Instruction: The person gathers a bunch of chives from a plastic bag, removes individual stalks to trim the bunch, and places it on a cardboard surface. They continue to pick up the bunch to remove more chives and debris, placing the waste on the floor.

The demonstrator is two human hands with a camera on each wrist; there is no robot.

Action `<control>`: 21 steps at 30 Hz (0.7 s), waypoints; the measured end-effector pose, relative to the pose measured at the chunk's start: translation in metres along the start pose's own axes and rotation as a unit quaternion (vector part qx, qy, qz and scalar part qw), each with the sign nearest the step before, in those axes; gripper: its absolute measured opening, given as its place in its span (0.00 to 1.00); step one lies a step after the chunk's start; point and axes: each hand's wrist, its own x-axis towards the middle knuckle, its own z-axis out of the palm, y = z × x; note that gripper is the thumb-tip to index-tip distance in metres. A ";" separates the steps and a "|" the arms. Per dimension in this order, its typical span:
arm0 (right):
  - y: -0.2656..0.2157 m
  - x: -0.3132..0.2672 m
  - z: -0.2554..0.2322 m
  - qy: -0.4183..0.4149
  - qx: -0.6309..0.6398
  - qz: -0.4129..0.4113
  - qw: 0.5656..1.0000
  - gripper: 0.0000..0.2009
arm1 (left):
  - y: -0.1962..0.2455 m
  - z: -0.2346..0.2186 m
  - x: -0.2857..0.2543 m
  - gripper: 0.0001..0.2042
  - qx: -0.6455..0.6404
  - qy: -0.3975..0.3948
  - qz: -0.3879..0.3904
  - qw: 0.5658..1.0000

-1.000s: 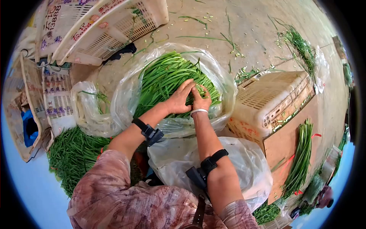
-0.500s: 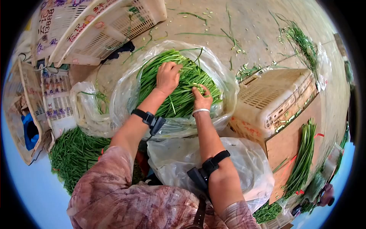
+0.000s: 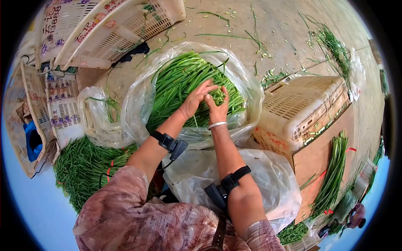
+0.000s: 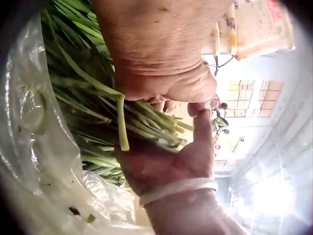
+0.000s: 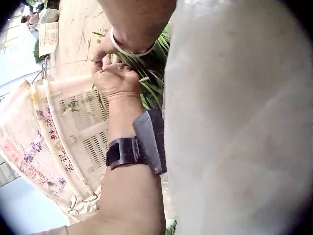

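Long green garlic chives [image 3: 176, 90] lie heaped inside a large clear plastic bag [image 3: 140, 98] spread open before me. At the right of the heap, my right hand [image 3: 218, 109], with a white bangle at the wrist, cups a bundle of chives by its pale cut ends [image 3: 217, 97]. My left hand [image 3: 195, 100] reaches over from the left, fingers stretched across toward those ends, close to the right thumb. In the left wrist view, stems [image 4: 161, 125] run between the left hand [image 4: 166, 81] above and the right palm [image 4: 156, 166] below.
An upturned beige plastic crate [image 3: 301, 100] stands right of the bag. A tied chive bundle [image 3: 333, 175] lies on a brown board [image 3: 312, 161]; more chives [image 3: 83, 171] are piled at left. White crates [image 3: 121, 35] stand behind left. Plastic sheeting [image 3: 234, 180] covers my lap.
My left hand moved up and left over the heap, away from the right hand, then came back beside it. The right hand stayed at the cut ends, its fingers now straighter.
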 end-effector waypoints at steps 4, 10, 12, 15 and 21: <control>-0.001 -0.007 0.002 0.074 -0.151 -0.056 0.984 0.40 | 0.004 0.020 -0.018 0.35 -0.245 0.007 -0.069 0.967; 0.016 0.002 -0.004 0.154 -0.083 0.001 0.985 0.17 | 0.019 0.018 -0.013 0.29 -0.239 0.070 -0.118 0.961; 0.007 -0.001 -0.001 0.123 -0.035 0.012 0.992 0.16 | 0.002 0.000 0.009 0.27 0.011 0.185 -0.090 0.979; 0.000 -0.004 -0.001 0.128 -0.050 0.019 0.990 0.15 | -0.009 -0.010 0.038 0.36 0.333 0.174 -0.064 0.924; 0.008 -0.004 -0.003 0.133 -0.015 0.011 0.991 0.15 | -0.005 0.007 0.054 0.48 0.422 0.018 -0.090 0.902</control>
